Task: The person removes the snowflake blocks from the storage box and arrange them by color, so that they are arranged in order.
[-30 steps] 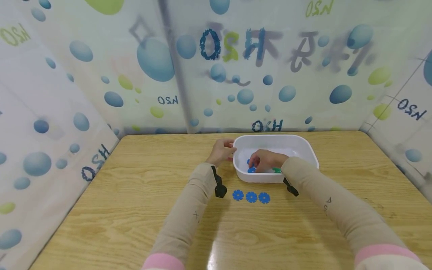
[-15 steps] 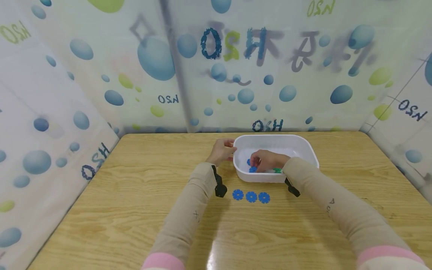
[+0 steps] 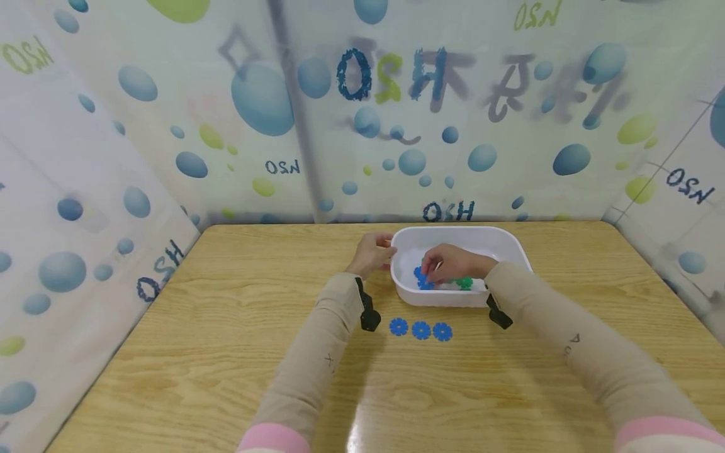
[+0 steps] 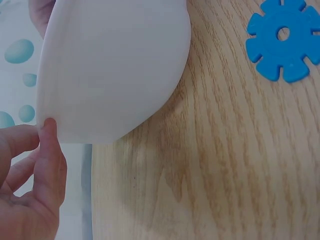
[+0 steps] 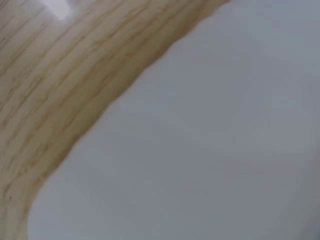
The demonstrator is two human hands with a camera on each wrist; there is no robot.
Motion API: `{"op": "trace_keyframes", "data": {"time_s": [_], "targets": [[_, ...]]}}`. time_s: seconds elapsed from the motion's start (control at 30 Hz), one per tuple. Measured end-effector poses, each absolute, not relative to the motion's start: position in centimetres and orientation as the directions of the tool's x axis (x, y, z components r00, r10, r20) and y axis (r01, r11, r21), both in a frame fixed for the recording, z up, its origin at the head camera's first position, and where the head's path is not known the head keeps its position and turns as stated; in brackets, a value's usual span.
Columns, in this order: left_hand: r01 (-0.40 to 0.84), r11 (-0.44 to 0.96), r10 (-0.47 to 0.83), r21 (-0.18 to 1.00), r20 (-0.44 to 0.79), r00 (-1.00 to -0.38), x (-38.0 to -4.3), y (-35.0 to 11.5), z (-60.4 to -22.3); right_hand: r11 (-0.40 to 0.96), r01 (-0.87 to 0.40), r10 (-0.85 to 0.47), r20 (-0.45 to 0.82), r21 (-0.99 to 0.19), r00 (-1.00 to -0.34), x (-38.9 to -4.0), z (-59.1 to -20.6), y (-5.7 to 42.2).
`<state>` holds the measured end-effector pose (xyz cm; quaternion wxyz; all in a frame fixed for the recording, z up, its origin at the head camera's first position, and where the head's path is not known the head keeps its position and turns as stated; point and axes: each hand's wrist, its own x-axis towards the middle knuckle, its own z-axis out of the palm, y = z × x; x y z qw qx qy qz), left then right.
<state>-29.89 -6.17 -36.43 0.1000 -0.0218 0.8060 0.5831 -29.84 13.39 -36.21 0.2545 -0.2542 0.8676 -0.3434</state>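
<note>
In the head view, my left hand (image 3: 372, 253) holds the left end of a white plastic basin (image 3: 404, 296). The left wrist view shows its thumb and forefinger (image 4: 48, 150) pinching the basin's rim. My right hand (image 3: 450, 263) reaches down inside the basin, and its fingertips pinch a blue notched plastic disc (image 3: 425, 284). Another blue piece lies close to these fingers, and green notched discs (image 3: 464, 284) lie under the hand. Part of the basin's contents is hidden behind the hand and front wall. Only the basin's blurred wall and the table appear in the right wrist view.
Three blue notched discs, the left one (image 3: 399, 326), the middle one (image 3: 421, 330) and the right one (image 3: 442, 331), lie in a row on the wooden table (image 3: 226, 327) before the basin. A patterned curtain (image 3: 238, 157) stands behind the table.
My right hand has shifted slightly right and up within the basin, and more of the blue and green discs shows. The left hand stays at the rim.
</note>
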Motion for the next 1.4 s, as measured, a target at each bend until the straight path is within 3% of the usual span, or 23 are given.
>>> {"op": "trace_keyframes", "data": {"time_s": [0.27, 0.6, 1.4], "targets": [[-0.132, 0.314, 0.079, 0.94, -0.165, -0.983, -29.9, -6.1, -36.6, 0.56, -0.259, -0.629, -0.201, -0.787, -0.751, -29.5, -35.1, 14.3], [-0.112, 0.322, 0.084, 0.94, -0.146, -0.986, -29.6, -6.0, -36.6, 0.513, -0.191, -0.537, -0.14, -0.837, -0.832, -28.8, -33.9, 16.6], [-0.111, 0.323, 0.084, 0.94, -0.146, -0.986, -29.6, -6.0, -36.4, 0.42, -0.156, -0.541, -0.108, -0.894, -0.834, -23.3, -33.6, 19.6]]}}
